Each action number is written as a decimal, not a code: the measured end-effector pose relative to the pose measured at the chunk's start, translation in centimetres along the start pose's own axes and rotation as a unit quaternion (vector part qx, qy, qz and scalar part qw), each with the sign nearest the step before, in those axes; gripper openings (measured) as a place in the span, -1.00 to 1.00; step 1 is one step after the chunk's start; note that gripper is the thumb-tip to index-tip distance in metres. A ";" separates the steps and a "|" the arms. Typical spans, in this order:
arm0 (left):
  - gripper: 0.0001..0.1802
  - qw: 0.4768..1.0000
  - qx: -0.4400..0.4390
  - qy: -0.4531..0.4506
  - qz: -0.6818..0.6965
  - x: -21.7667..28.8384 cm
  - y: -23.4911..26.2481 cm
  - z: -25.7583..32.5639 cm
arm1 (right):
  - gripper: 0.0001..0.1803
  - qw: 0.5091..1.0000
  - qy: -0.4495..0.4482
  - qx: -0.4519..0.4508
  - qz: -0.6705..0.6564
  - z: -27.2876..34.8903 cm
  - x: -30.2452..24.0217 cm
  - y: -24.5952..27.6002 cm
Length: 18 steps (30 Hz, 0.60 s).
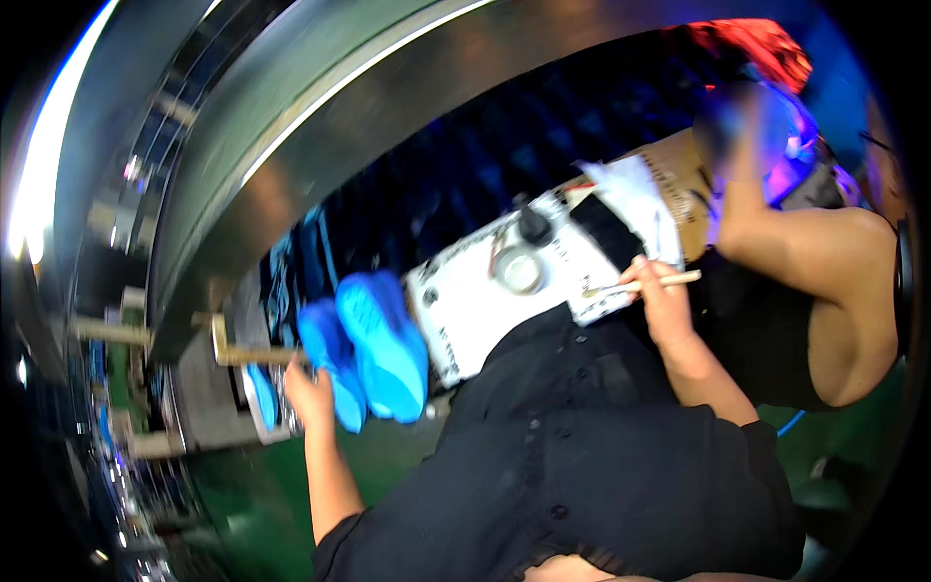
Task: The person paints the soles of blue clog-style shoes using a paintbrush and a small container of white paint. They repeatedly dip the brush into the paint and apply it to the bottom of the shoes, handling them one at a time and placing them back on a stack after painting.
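My right hand [667,308] is closed on a thin brush [669,279] with a pale handle, its tip pointing left over a white printed board. On that board [451,335] stand a small grey-white cup [519,271] and a dark bottle [533,228]. A black phone-like slab [607,233] lies just beyond the brush. At the left, my left hand [310,396] has thumb and finger apart, at the end of a wooden bar [257,356] and beside bright blue shoe soles [383,349]. Whether it touches either is too blurred to tell.
A conveyor-like band of dark, bluish pieces [436,165] runs beyond the board, under a curved metal housing [320,107]. Another person's bent arm [810,247] is close on the right. More blue soles [260,396] lie left of my left hand. Green floor [262,495] shows below.
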<state>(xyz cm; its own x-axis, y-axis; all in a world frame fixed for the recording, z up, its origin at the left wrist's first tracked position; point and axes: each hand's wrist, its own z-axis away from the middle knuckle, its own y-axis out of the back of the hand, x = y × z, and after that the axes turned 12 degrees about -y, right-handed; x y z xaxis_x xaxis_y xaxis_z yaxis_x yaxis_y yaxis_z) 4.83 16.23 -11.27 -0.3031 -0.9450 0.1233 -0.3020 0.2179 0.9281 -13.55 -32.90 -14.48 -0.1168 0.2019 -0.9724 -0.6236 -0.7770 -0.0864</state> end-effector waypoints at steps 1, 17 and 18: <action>-0.32 0.999 -0.046 0.017 -0.017 -2.3 -0.8 1.9 | -0.62 1.000 -0.001 -0.014 0.020 -0.2 -0.2 -0.6; -0.84 0.954 -0.101 0.157 0.234 -7.9 -2.1 4.8 | -0.63 0.995 -0.033 -0.055 0.074 -0.6 -1.3 -6.6; -0.84 0.929 -0.090 0.209 0.293 -7.2 -1.6 4.7 | -0.63 0.995 -0.036 -0.055 0.079 -0.5 -1.5 -6.8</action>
<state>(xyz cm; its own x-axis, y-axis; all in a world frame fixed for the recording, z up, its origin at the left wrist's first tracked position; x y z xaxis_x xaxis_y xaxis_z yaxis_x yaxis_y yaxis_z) 3.28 23.86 -15.25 0.0207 -0.6970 0.7168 -0.0287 0.7162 0.6973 -8.68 -28.22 -12.52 -0.2634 0.1109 -0.9583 -0.5050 -0.8622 0.0390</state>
